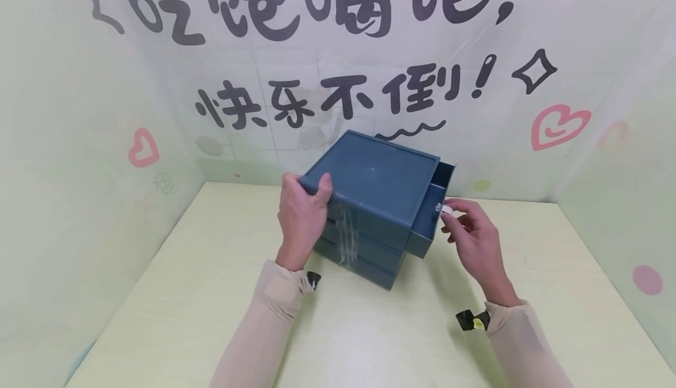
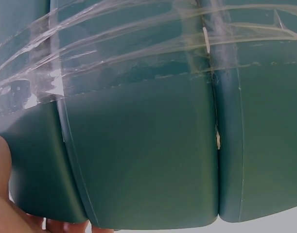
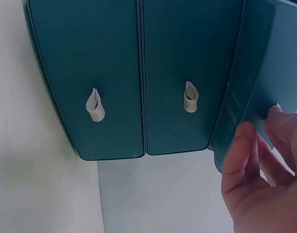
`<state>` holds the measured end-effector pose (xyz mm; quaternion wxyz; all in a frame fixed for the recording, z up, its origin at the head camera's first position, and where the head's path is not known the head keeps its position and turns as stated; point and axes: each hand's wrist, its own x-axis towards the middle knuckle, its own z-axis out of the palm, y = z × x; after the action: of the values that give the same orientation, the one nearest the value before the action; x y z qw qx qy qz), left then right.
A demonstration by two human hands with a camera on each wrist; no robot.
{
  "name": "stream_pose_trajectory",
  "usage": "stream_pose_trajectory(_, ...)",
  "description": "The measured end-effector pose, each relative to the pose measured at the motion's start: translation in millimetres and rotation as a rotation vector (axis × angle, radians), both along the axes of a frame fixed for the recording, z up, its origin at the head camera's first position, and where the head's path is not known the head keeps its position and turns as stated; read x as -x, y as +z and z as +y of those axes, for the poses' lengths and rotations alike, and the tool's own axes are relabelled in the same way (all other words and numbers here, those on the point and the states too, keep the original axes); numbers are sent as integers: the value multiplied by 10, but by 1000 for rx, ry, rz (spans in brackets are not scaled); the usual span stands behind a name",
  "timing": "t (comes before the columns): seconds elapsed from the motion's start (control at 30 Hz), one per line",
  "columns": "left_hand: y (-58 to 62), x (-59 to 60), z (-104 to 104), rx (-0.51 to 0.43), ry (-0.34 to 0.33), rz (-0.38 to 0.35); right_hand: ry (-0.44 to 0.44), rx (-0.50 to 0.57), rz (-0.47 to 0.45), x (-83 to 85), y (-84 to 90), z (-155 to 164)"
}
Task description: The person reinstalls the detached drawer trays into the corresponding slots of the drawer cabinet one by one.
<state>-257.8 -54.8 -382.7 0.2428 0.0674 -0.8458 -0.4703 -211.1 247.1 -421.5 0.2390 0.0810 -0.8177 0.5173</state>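
Note:
A blue plastic drawer box (image 1: 372, 179) stands at an angle on the table, its drawer fronts facing right. My left hand (image 1: 303, 212) grips its top edge at the left, thumb on the lid and the other fingers over the side. The top drawer (image 1: 425, 215) is partly pulled out, and its visible inside holds nothing. At its front, my right hand (image 1: 477, 238) pinches the small white pull loop (image 1: 447, 209) between thumb and fingers. In the right wrist view, two lower drawers are closed, each with a pale pull loop (image 3: 95, 105) hanging from its front.
Clear tape (image 1: 347, 229) runs down the near side of the box. The pale table (image 1: 211, 317) meets a printed backdrop (image 1: 253, 71) close behind the box, with side walls left and right. Dark straps (image 1: 465, 320) sit at both wrists.

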Motion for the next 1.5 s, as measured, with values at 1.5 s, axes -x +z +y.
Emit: stream_pose_trajectory(1.5,-15,-17,10,3,9,7,57,78,4,92,1,-198)
